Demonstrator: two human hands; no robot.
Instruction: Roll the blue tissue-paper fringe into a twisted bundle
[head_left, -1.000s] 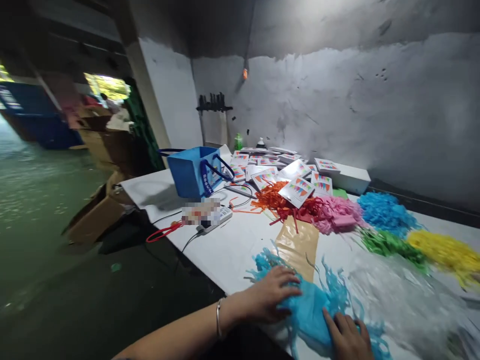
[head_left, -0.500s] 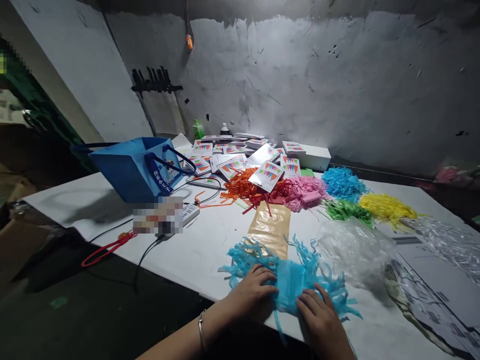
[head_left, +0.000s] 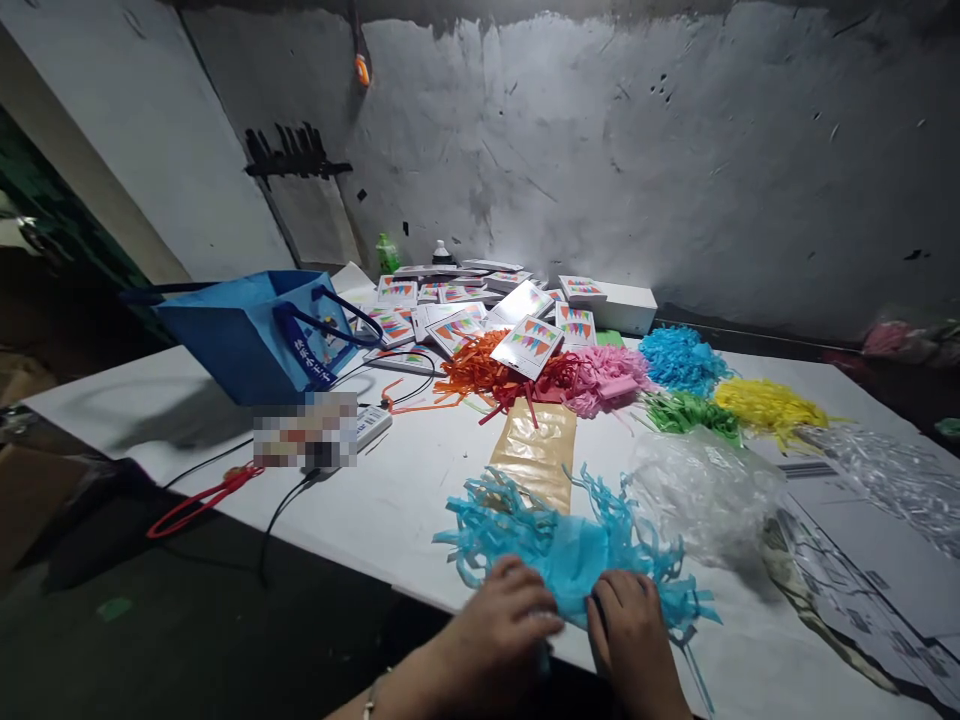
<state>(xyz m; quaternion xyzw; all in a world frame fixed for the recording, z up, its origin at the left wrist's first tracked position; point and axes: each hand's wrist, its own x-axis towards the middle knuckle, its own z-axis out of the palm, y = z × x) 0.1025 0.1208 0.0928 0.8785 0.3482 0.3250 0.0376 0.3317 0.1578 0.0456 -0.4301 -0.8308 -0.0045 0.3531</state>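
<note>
Light blue fringed tissue paper [head_left: 577,550] lies near the front edge of the white table, its uncut middle flat and its strips spread to both sides. My left hand [head_left: 510,620] is at the lower left edge of the paper, fingers curled together; what they hold, if anything, is hidden. My right hand [head_left: 628,620] is at the lower right of the uncut middle, its fingers bent over the paper's near edge. Behind the paper is a flat tan packet [head_left: 536,450], partly under the strips.
Fringed paper piles in orange [head_left: 472,370], pink [head_left: 611,375], blue [head_left: 684,358], green [head_left: 690,413] and yellow [head_left: 772,408] lie behind. Printed packets [head_left: 529,345] are heaped near the wall. A blue bag [head_left: 247,335] stands left; clear plastic [head_left: 709,490] lies right.
Both hands have moved toward the table's front edge. My left hand has drawn back from the paper's middle and its fingers have curled. The view has shifted slightly.
</note>
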